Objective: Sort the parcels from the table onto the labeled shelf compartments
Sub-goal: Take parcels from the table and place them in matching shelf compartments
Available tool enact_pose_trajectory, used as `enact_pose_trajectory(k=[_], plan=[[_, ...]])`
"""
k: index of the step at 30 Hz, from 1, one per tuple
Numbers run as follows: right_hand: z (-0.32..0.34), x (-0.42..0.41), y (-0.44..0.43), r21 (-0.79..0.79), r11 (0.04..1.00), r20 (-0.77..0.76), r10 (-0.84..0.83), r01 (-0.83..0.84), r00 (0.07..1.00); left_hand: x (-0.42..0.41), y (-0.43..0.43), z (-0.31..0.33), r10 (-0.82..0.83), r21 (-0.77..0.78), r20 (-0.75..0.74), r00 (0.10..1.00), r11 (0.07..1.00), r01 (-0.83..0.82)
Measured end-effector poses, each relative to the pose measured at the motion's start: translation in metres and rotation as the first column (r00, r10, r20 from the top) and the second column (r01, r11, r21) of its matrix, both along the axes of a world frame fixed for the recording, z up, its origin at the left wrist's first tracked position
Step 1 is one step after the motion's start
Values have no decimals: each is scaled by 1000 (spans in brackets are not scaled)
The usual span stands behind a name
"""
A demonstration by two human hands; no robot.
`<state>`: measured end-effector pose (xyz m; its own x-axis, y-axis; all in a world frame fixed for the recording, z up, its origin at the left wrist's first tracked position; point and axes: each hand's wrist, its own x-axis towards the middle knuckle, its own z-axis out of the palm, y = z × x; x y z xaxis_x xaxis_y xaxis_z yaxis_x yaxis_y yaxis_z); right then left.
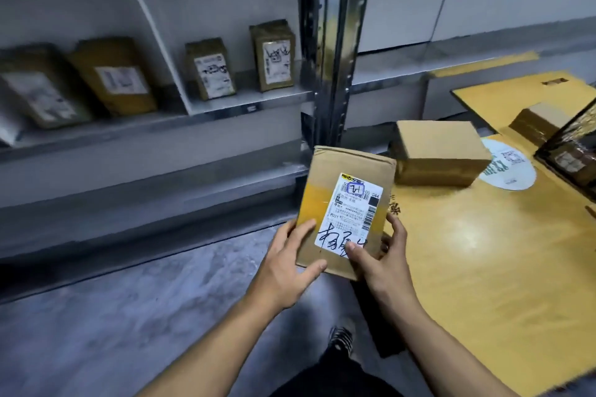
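Left grip and right grip both clutch the parcel between them, desk just right of the grip, so I'd say label-check step, next it needs lifting up-left to its matching shelf compartment.

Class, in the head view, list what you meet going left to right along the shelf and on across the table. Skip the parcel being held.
Blurred parcel → tilted parcel → short upright parcel → taller upright parcel → shelf post → plain box → round sticker.
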<state>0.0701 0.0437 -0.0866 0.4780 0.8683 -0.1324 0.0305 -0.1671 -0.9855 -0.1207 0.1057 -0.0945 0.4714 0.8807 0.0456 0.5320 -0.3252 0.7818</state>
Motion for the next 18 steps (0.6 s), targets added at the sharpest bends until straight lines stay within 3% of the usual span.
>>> enact_pose_trajectory(k=[8, 13, 18], plan=[[20, -138, 14, 107, 966, 75, 230, -237, 970, -160, -43, 34, 290, 124, -72, 954, 952, -280], [47, -221, 39, 161, 901, 135, 383, -402, 914, -264, -50, 75, 469, 295, -155, 869, 862, -413], [76, -293, 64, 213, 813, 186, 511, -543, 839, -344, -56, 115, 591, 455, -271, 760, 774, -440]])
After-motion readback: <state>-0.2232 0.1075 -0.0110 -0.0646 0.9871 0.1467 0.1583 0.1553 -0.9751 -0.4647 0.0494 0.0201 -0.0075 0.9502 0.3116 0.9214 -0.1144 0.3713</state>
